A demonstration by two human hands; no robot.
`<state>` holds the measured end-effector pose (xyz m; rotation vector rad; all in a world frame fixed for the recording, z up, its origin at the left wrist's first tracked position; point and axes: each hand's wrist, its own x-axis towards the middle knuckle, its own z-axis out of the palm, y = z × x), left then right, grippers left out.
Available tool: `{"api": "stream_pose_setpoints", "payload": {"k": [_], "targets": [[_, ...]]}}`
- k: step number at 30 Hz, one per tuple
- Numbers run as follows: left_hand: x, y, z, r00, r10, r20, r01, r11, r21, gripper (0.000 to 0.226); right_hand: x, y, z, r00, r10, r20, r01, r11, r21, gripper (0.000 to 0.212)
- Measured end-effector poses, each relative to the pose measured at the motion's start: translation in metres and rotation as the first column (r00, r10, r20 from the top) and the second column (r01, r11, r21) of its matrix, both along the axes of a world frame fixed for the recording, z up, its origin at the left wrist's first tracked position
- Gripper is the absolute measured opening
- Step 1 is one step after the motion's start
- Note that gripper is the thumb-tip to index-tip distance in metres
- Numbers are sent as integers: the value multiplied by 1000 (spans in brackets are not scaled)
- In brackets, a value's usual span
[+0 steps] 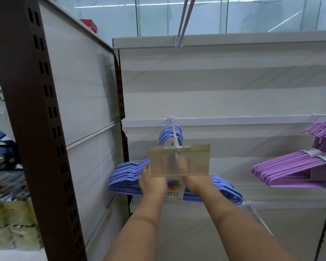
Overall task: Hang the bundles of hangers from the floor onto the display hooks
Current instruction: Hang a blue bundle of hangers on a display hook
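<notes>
A bundle of blue hangers (124, 178) with a paper label hangs with its hook ends (169, 134) over a white display hook (174, 136) on the middle rail. My left hand (151, 182) grips the bundle left of its label. My right hand (194, 180) grips it right of the label. A clear price-tag holder (179, 160) at the hook's tip hides most of the fingers of both hands. A bundle of purple hangers (290, 170) hangs from another hook at the right.
A brown slotted upright (36, 119) and a white side panel (79, 95) close in the left. An upper white hook (184, 17) juts out overhead. A lower white hook (256, 213) sticks out by my right forearm. Packaged goods (9, 213) sit at the lower left.
</notes>
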<state>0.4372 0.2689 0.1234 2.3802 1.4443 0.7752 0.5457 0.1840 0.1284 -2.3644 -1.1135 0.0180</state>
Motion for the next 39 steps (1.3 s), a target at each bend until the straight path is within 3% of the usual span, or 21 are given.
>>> {"api": "stream_pose_setpoints", "payload": {"k": [2, 5, 9, 11, 14, 17, 21, 26, 30, 39], "targets": [[3, 5, -4, 1000, 6, -23, -6, 1000, -9, 24, 2, 3, -1, 1000, -10, -5, 10, 1000, -4, 39], [8, 9, -9, 998, 8, 63, -4, 998, -67, 27, 4, 6, -3, 999, -30, -28, 31, 999, 18, 40], [9, 9, -16, 958, 16, 286, 36, 983, -178, 25, -4, -2, -2, 995, -77, -63, 81, 995, 63, 62], [6, 2, -18, 950, -4, 313, 62, 982, -177, 23, -8, -8, -3, 994, -90, -57, 96, 987, 126, 71], [-1, -5, -23, 964, -107, 243, 122, 991, -50, 33, -12, -15, -5, 993, -111, 32, 104, 979, 173, 60], [-12, -16, -22, 968, -202, 150, 197, 979, 50, 42, -14, -23, -10, 974, -117, 194, 104, 992, 76, 55], [-26, -29, -26, 960, -260, 106, 248, 962, 115, 59, -25, -43, -19, 959, -142, 246, 116, 986, 117, 59], [-32, -55, -48, 970, -225, 92, 202, 956, 213, 68, -32, -84, -35, 964, -179, 196, 178, 984, 22, 68], [-25, -93, -66, 947, -290, 141, 260, 944, 202, 62, -31, -127, -46, 961, -220, 165, 228, 973, -34, 64], [16, -220, -105, 875, -480, 57, 480, 877, 27, 56, -27, -280, -96, 930, -366, 37, 368, 919, -140, 52]]}}
